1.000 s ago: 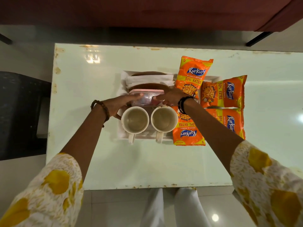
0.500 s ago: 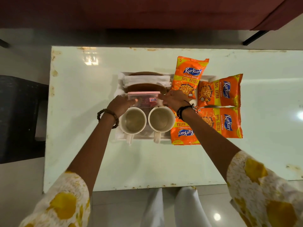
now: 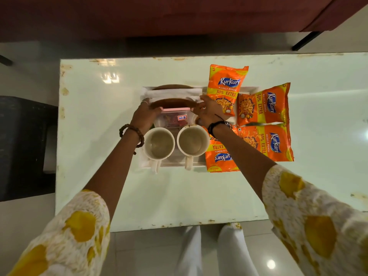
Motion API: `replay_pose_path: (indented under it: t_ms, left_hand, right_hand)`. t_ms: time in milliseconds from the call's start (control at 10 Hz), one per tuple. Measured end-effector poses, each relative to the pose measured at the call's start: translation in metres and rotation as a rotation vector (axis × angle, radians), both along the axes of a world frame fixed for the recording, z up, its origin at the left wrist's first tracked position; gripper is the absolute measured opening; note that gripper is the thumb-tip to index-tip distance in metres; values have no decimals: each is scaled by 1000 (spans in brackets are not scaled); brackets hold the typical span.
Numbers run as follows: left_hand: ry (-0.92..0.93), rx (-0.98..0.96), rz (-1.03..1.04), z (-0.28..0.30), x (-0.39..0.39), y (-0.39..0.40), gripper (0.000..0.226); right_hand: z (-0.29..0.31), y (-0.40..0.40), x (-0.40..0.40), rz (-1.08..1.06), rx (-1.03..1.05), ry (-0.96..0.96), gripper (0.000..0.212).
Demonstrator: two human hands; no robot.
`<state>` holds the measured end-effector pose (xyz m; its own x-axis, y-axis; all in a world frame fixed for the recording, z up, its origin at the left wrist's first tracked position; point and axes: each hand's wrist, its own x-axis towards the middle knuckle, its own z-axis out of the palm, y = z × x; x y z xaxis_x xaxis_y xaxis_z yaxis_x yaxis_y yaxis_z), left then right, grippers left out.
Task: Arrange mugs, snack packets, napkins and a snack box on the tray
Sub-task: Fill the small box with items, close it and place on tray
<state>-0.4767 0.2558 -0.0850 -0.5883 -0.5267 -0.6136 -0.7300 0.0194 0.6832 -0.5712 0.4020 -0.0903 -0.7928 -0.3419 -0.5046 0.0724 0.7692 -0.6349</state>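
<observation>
Nearest on the white desk (image 3: pixel 99 176), two cream mugs stand side by side at the front edge of the white tray (image 3: pixel 173 163), the left mug (image 3: pixel 159 145) and the right mug (image 3: pixel 192 140), handles pointing toward the person. To their right lie four orange Kurkure packets (image 3: pixel 264 140), some overlapping the tray. Just behind the mugs sits the clear snack box (image 3: pixel 175 119) with a pink lid. The left hand (image 3: pixel 144 116) and right hand (image 3: pixel 209 110) grip its two ends, fingers curled round it. Farthest, folded white napkins (image 3: pixel 173 93) lie across a brown plate (image 3: pixel 171 102).
</observation>
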Motion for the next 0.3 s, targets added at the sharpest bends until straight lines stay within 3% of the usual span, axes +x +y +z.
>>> replay_pose_path:
  t_ms: [200,300]
  left_hand:
    - [36,-66,-3,1,8,6,43]
    - [9,-152,62,5,13,12,51]
  right_hand:
    - [2,8,3,-17,-69,20,51]
    - [9,14,7,13,-73,91,47]
